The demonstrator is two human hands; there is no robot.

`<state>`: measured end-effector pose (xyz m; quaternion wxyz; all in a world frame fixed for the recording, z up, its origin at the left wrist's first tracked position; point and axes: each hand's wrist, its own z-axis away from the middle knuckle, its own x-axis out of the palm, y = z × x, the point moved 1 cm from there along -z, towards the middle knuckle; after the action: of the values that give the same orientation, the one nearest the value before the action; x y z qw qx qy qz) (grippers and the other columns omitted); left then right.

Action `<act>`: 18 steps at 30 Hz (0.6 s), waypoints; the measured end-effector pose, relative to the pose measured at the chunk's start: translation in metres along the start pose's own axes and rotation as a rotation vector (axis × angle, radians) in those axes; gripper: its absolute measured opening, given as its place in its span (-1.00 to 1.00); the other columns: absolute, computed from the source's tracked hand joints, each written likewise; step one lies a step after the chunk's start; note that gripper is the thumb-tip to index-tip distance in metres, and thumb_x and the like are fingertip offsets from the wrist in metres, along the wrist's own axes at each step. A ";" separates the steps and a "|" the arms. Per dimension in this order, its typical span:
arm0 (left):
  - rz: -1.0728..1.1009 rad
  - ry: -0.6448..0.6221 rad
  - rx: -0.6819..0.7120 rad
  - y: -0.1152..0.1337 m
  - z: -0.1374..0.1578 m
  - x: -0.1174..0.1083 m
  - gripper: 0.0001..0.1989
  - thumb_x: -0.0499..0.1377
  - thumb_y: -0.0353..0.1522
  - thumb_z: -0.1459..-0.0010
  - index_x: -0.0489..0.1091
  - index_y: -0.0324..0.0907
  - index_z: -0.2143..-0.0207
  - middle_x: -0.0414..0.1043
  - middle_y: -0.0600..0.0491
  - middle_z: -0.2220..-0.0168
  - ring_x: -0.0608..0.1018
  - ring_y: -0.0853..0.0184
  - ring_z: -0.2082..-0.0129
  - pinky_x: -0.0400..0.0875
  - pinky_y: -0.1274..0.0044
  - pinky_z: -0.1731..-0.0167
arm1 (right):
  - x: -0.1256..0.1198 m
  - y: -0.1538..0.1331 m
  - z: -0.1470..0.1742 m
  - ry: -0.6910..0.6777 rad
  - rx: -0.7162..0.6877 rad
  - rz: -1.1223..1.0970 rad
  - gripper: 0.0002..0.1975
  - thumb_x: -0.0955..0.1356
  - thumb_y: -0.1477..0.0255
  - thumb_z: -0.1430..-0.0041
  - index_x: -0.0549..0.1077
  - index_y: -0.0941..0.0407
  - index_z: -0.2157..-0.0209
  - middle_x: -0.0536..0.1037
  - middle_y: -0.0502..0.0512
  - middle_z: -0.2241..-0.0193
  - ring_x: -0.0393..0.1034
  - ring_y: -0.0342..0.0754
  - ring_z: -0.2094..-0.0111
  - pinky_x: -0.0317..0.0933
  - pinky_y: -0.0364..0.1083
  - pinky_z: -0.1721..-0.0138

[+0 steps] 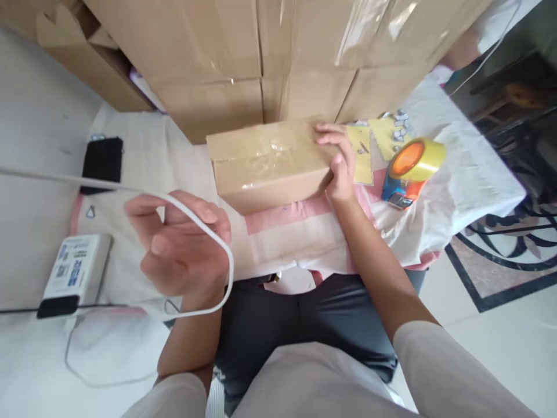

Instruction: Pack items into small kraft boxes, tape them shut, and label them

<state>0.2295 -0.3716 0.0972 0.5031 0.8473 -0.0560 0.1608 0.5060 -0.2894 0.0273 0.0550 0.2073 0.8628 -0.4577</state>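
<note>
While the right hand [342, 165] is grasping the right end of one taped cardboard carton [265, 168] on the cloth-covered desk [291, 249], the left hand [185, 244] is hovering behind one white cable [230, 267], fingers loosely curled, grip released. One tape dispenser [413, 171] is sitting right of the carton; one white labelled device [80, 267] is lying far left.

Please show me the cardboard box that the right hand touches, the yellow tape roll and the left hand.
Cardboard box [270, 165]: head view, on its taped top.
Yellow tape roll [425, 164]: head view, on its outer side.
Left hand [191, 249]: head view, on its palm.
</note>
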 end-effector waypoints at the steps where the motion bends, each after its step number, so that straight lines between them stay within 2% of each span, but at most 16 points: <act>1: 0.008 -0.045 -0.038 0.005 0.004 0.004 -0.70 0.23 0.03 -0.17 0.35 0.08 0.22 0.26 0.13 0.46 0.32 0.33 0.59 0.19 0.48 0.64 | 0.001 0.002 0.000 -0.011 -0.004 -0.015 -0.17 0.05 -0.37 -0.21 0.45 -0.01 -0.01 0.34 0.11 -0.26 0.08 0.31 -0.43 -0.12 0.39 -0.44; 3: -0.040 -0.059 -0.077 0.006 0.011 0.008 -0.67 0.21 0.04 -0.18 0.28 0.05 0.26 0.22 0.15 0.50 0.27 0.36 0.63 0.14 0.48 0.64 | 0.002 0.004 -0.002 0.002 -0.061 -0.050 -0.22 0.07 -0.33 -0.25 0.44 0.00 -0.01 0.34 0.10 -0.25 0.13 0.28 -0.41 -0.10 0.38 -0.43; 6: -0.116 -0.026 -0.102 -0.005 0.016 0.012 -0.61 0.16 0.09 -0.19 0.19 0.03 0.32 0.18 0.15 0.53 0.22 0.38 0.68 0.12 0.44 0.63 | 0.002 0.002 -0.004 0.035 -0.149 -0.083 -0.30 0.10 -0.27 -0.30 0.45 0.00 0.01 0.40 0.10 -0.20 0.22 0.22 -0.36 -0.03 0.35 -0.41; 10: -0.162 -0.013 -0.059 -0.028 0.017 0.023 -0.58 0.20 0.11 -0.17 0.17 0.02 0.34 0.18 0.13 0.55 0.23 0.36 0.68 0.09 0.39 0.64 | 0.000 -0.002 -0.007 0.047 -0.136 -0.103 -0.36 0.16 -0.26 -0.27 0.49 -0.07 0.05 0.45 0.12 -0.20 0.25 0.19 -0.34 0.07 0.24 -0.41; 14: -0.194 -0.005 0.114 -0.051 0.019 0.034 -0.66 0.17 0.00 -0.25 0.17 0.00 0.33 0.13 0.17 0.58 0.21 0.36 0.66 0.08 0.41 0.63 | 0.000 -0.005 -0.007 0.015 -0.132 -0.113 -0.39 0.17 -0.25 -0.28 0.48 -0.08 0.05 0.47 0.11 -0.21 0.26 0.15 -0.33 0.07 0.22 -0.42; 16: -0.262 0.022 0.261 -0.062 0.023 0.032 -0.68 0.18 -0.05 -0.25 0.17 -0.02 0.30 0.09 0.20 0.58 0.23 0.36 0.63 0.12 0.43 0.58 | 0.002 -0.007 -0.005 -0.001 -0.130 -0.112 -0.39 0.17 -0.23 -0.30 0.48 -0.07 0.03 0.46 0.09 -0.24 0.25 0.12 -0.35 0.06 0.19 -0.43; 18: -0.423 0.045 0.354 -0.074 0.027 0.023 -0.66 0.21 -0.05 -0.21 0.17 -0.05 0.28 0.09 0.22 0.56 0.28 0.37 0.59 0.17 0.44 0.50 | 0.001 -0.011 -0.003 -0.019 -0.132 -0.125 -0.39 0.15 -0.19 -0.35 0.47 -0.05 -0.05 0.44 0.09 -0.28 0.21 0.09 -0.38 0.04 0.17 -0.44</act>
<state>0.2762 -0.3578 0.0315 0.3706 0.9111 0.1622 0.0786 0.5010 -0.2923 0.0370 0.0481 0.1447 0.9017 -0.4045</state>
